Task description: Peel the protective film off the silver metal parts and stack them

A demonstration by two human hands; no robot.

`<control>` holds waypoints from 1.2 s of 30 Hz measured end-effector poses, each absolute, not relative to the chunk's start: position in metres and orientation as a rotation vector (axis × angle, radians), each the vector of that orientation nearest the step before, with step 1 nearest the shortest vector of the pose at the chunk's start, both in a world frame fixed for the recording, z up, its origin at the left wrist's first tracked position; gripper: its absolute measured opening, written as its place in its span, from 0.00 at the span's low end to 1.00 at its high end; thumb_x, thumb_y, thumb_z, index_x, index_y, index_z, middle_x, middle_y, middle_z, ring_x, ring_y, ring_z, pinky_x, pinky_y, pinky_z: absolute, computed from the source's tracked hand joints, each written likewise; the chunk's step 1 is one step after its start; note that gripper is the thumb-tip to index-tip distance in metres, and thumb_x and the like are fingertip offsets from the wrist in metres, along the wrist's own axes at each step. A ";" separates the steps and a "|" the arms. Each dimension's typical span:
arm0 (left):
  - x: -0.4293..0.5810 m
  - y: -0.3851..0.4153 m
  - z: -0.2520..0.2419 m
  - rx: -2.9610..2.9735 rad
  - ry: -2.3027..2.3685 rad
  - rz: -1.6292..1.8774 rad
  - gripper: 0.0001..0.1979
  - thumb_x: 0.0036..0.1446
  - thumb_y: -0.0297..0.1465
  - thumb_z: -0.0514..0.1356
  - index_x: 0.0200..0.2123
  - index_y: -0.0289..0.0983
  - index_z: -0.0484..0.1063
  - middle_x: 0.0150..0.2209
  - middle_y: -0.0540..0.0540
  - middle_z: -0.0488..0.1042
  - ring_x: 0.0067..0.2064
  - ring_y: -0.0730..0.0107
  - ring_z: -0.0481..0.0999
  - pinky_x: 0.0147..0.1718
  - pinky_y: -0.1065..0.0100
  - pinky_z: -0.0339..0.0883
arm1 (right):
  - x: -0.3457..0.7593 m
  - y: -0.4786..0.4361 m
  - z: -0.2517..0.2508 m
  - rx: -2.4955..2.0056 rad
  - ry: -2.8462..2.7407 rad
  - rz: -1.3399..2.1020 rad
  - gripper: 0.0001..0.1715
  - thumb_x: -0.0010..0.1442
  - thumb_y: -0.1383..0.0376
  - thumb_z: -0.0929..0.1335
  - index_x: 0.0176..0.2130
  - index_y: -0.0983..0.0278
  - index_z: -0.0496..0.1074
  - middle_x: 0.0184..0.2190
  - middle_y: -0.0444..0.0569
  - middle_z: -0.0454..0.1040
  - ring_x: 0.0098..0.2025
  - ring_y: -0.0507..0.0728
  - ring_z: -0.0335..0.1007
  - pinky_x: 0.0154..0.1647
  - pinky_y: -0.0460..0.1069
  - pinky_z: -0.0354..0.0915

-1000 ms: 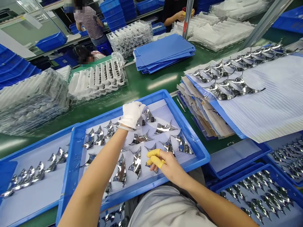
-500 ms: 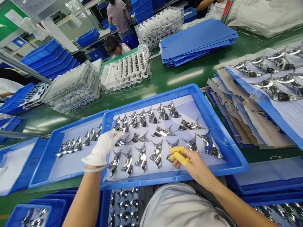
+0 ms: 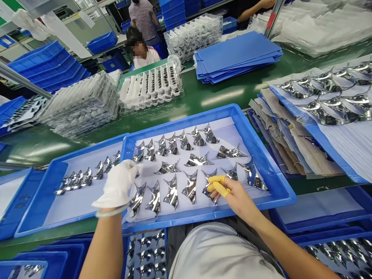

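My left hand [image 3: 117,185], in a white glove, is over the left edge of the blue tray [image 3: 261,155]. Its fingers are closed on a shiny metal piece [image 3: 137,174], mostly hidden behind them. My right hand [image 3: 229,192] wears yellow covers on its fingers, which are pinched at the side of another metal piece [image 3: 209,185] in the lower row of the tray. Curved, pointed metal pieces lie in rows on the white liner [image 3: 229,131], several along the back and several along the front, with a few turned sideways between them.
A second blue tray [image 3: 49,178] with small metal parts adjoins on the left. Clear plastic trays [image 3: 81,100] and blue sheets [image 3: 235,54] stand behind. Sheets bearing metal parts [image 3: 343,143] are stacked at the right. A person [image 3: 142,50] sits across the bench.
My left hand has moved left and slightly down, and the metal piece at its fingertips has left its place in the middle row. My right hand stays at the same piece. The view has shifted slightly.
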State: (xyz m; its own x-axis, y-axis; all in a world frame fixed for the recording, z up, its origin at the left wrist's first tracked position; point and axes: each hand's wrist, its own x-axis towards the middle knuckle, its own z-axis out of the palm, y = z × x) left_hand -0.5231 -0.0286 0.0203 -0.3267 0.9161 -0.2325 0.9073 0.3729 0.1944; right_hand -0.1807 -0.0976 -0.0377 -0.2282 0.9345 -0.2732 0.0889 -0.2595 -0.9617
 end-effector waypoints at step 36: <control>-0.376 -0.103 0.015 0.995 1.204 1.160 0.20 0.51 0.31 0.69 0.49 0.48 0.78 0.50 0.48 0.79 0.48 0.61 0.78 0.42 0.68 0.73 | -0.189 -0.108 0.025 -0.907 -1.634 1.261 0.09 0.68 0.65 0.64 0.41 0.64 0.74 0.36 0.49 0.77 0.36 0.53 0.72 0.40 0.47 0.69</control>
